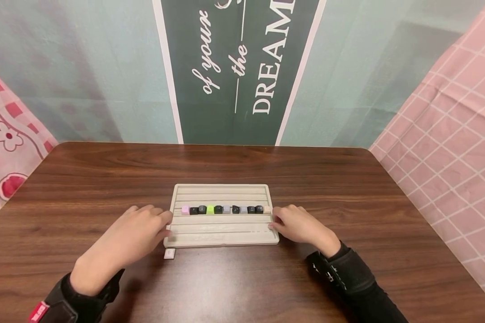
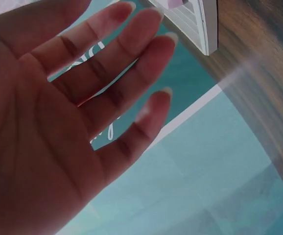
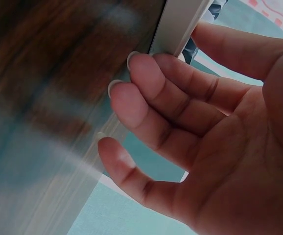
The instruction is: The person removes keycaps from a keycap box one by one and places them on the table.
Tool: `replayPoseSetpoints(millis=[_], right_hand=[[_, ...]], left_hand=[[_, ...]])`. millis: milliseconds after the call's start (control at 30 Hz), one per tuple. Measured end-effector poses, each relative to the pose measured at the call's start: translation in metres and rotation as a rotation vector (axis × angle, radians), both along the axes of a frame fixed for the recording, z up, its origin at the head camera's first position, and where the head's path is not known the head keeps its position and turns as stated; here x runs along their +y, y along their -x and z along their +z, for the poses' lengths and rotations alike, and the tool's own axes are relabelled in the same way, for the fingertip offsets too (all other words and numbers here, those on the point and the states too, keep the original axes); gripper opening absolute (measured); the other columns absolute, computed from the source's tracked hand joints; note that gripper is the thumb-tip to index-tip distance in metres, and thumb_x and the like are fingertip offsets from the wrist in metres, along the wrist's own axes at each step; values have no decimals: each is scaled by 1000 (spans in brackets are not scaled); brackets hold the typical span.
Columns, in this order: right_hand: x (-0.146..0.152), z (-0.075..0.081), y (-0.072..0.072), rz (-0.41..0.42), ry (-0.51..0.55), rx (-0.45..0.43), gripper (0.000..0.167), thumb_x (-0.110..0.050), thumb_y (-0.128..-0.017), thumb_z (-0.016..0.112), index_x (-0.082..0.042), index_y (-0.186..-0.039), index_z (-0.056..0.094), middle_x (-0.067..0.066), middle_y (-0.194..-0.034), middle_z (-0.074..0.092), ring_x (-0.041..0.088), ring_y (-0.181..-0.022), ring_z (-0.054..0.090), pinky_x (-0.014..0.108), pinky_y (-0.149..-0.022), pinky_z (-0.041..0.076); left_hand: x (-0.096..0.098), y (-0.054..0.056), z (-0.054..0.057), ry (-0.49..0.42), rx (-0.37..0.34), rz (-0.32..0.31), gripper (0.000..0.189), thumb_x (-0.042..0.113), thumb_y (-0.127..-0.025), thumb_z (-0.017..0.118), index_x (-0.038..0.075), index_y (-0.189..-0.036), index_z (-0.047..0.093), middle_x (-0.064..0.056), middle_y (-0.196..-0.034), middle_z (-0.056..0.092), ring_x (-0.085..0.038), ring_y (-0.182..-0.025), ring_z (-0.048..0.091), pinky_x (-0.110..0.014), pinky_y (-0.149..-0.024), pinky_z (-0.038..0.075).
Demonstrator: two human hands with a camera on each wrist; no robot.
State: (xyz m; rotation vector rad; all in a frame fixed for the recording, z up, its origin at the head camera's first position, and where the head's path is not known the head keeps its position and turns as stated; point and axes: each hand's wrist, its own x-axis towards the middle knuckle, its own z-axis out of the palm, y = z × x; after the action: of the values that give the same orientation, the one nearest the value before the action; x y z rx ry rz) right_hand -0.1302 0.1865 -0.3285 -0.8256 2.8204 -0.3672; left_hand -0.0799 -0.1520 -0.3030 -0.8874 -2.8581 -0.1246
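A cream ridged tray (image 1: 222, 233) lies on the table with a row of several keycaps (image 1: 218, 209) across its middle, mostly black and grey, with pink and lime green ones toward the left and a beige one at the right end. My left hand (image 1: 143, 229) is at the tray's left edge, its fingers loosely extended by the rim. At the right edge, my right hand (image 1: 297, 223) holds the tray's rim, thumb over the top and index finger against the outer side. One white keycap (image 1: 169, 254) lies on the wood just below the tray's front left corner.
The brown wooden table (image 1: 242, 287) reaches back to a teal wall hanging (image 1: 133, 89) with white lettering on its dark green panel. Pink cloth (image 1: 456, 148) with a white grid hangs at the right, and patterned pink cloth (image 1: 8, 112) at the left.
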Motion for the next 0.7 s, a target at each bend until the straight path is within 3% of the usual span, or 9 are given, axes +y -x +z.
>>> replayPoseSetpoints(millis=[433,700], right_hand=[[0,0,0,10,1,18,26,-18,-86,63,-13,-68,46,-6,-56,37,6,-49,36,23,-47,31],[1,-2,0,23,1,63,27,-19,-85,65,-14,-67,45,-7,-56,37,7,-51,38,25,-48,33]], left_hand=[[-1,16,1,-49,12,27,19,19,-74,76,11,-81,60,2,-73,56,-21,-70,55,-38,-55,39],[7,24,4,-67,-34,28,17,14,-76,73,7,-88,63,-2,-78,60,-23,-76,58,-40,-59,41]])
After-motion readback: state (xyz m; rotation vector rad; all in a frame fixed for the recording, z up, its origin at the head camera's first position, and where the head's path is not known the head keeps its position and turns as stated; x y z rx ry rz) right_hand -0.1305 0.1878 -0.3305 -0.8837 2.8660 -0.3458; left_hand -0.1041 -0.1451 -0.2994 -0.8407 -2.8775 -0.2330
